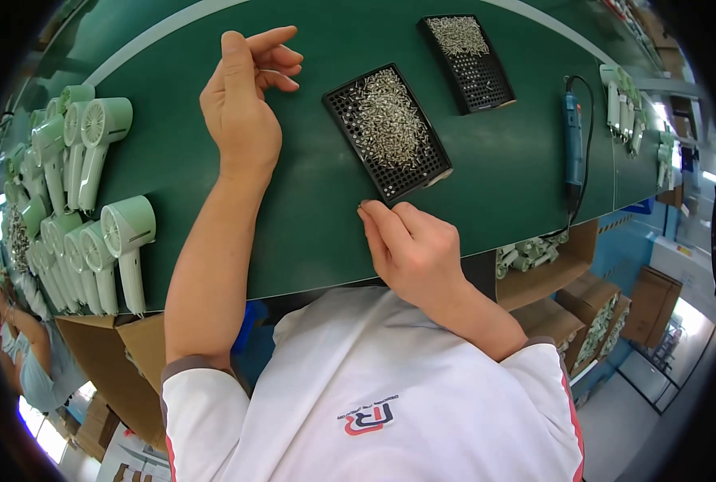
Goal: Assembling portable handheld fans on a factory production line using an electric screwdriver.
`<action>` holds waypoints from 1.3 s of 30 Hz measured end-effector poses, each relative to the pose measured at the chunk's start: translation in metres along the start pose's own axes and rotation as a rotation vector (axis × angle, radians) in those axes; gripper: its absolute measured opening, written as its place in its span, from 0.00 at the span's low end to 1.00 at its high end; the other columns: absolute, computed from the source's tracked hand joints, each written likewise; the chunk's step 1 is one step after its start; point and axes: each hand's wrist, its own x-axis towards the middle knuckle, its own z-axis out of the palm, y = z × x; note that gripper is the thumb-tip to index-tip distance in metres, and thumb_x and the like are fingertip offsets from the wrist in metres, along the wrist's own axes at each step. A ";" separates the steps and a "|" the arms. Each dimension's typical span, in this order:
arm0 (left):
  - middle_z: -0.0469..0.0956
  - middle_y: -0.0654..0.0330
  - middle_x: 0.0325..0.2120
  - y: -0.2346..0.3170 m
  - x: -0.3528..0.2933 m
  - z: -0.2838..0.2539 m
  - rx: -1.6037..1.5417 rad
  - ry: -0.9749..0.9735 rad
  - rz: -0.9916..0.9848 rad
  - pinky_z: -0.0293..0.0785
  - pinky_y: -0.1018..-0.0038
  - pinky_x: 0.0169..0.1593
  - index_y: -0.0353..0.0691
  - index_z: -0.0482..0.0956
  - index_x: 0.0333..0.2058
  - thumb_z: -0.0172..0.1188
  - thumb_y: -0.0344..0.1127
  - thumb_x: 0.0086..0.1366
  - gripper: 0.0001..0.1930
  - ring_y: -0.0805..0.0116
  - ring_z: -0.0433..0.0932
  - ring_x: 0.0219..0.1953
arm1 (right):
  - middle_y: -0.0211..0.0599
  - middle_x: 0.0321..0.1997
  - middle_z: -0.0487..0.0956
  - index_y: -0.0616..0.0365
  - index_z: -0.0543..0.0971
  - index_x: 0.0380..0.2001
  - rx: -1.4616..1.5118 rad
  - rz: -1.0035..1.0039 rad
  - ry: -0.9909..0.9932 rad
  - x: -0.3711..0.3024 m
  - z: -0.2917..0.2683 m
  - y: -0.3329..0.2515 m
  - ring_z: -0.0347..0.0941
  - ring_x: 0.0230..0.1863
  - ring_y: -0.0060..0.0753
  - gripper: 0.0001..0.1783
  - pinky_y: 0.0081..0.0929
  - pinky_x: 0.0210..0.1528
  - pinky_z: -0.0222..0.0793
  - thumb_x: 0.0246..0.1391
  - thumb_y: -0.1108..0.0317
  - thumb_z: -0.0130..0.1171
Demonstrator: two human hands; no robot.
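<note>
My left hand (244, 96) hovers over the green belt (310, 225) with its fingers loosely curled; whether it holds something small I cannot tell. My right hand (410, 245) rests on the belt's near edge, thumb and forefinger pinched on a tiny silver screw (364, 204). Just beyond it lies a black perforated tray (386, 132) heaped with small silver screws. A second black tray (466, 60), also carrying screws, lies farther back to the right.
Several pale green handheld fans (93, 185) stand clustered on the belt's left side. A blue electric screwdriver (573, 145) with a black cord lies at the right. More green fans (624, 100) sit far right. Cardboard boxes (591, 313) stand below the belt.
</note>
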 end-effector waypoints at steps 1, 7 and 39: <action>0.81 0.60 0.31 0.001 0.000 0.001 -0.030 0.002 0.015 0.73 0.76 0.37 0.30 0.86 0.43 0.41 0.54 0.82 0.32 0.73 0.77 0.33 | 0.32 0.22 0.74 0.61 0.83 0.38 -0.001 0.007 -0.002 0.002 0.000 -0.001 0.69 0.17 0.32 0.09 0.28 0.18 0.65 0.53 0.77 0.70; 0.79 0.64 0.27 0.007 -0.009 0.007 0.027 -0.064 -0.077 0.69 0.79 0.34 0.32 0.87 0.41 0.43 0.56 0.81 0.32 0.77 0.72 0.29 | 0.33 0.23 0.76 0.61 0.79 0.36 -0.052 0.057 -0.084 0.007 0.000 -0.008 0.72 0.18 0.32 0.09 0.28 0.19 0.68 0.53 0.78 0.69; 0.81 0.57 0.32 0.001 -0.016 0.014 0.705 -0.313 0.169 0.78 0.70 0.34 0.35 0.86 0.38 0.65 0.32 0.66 0.07 0.63 0.82 0.28 | 0.46 0.51 0.76 0.68 0.73 0.61 -0.221 0.250 0.010 0.016 -0.038 0.023 0.75 0.44 0.38 0.50 0.31 0.38 0.74 0.38 0.53 0.84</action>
